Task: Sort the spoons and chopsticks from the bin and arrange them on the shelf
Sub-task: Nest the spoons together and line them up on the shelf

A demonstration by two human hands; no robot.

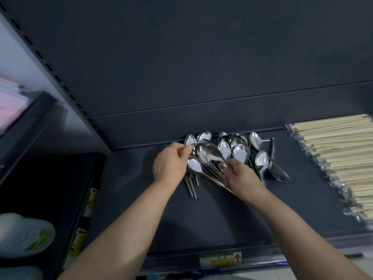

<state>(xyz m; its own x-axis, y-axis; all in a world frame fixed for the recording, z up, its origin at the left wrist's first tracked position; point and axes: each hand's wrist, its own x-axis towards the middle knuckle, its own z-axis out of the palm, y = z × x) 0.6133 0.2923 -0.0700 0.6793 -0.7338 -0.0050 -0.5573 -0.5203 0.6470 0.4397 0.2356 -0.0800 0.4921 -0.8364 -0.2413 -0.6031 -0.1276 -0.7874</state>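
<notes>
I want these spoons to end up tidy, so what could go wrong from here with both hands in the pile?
The spoons lie in a loose overlapping heap, so pulling one with the left hand or right hand may drag others askew. Outlying spoons could get nudged toward the chopsticks on the same shelf, mixing the groups.

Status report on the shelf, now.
Left hand closed on the spoons at the pile's left edge. Right hand gripping a bunch of handles. Chopsticks laid out at right of the shelf. Nothing in the way.
</notes>
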